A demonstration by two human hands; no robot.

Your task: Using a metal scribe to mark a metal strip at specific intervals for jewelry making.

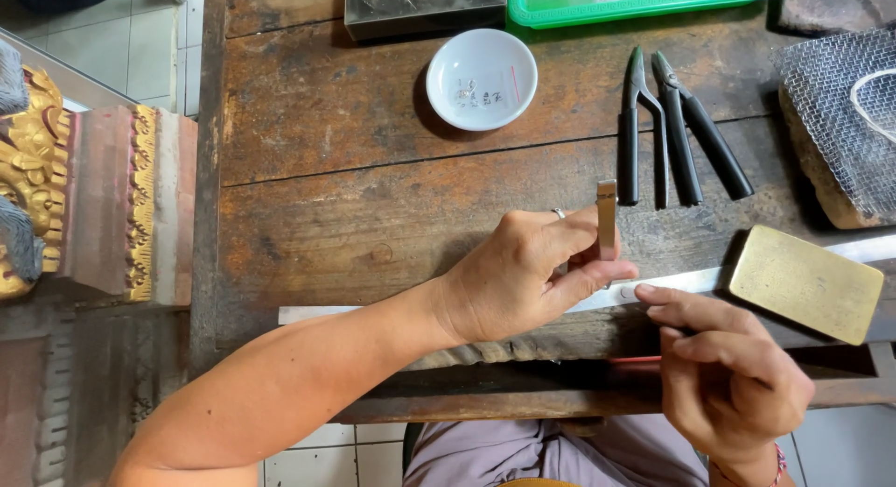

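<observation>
My left hand (530, 274) pinches a short flat metal strip (607, 216) upright between thumb and forefinger, just above a long steel ruler (686, 282) that lies along the wooden bench (355, 197). A ring shows on one finger. My right hand (723, 370) is curled at the bench's front edge, its forefinger tip resting on the ruler beside the left thumb. A thin red stick (635, 359) lies just left of it; whether the hand holds it I cannot tell.
A brass block (805, 282) sits on the ruler's right end. Two black pliers (677, 132) lie behind, with a white dish (482, 79) of small parts, a green tray (653, 1), a dark box (425, 9) and a mesh-covered block (840, 123). Carved gilded wood (84, 197) stands left.
</observation>
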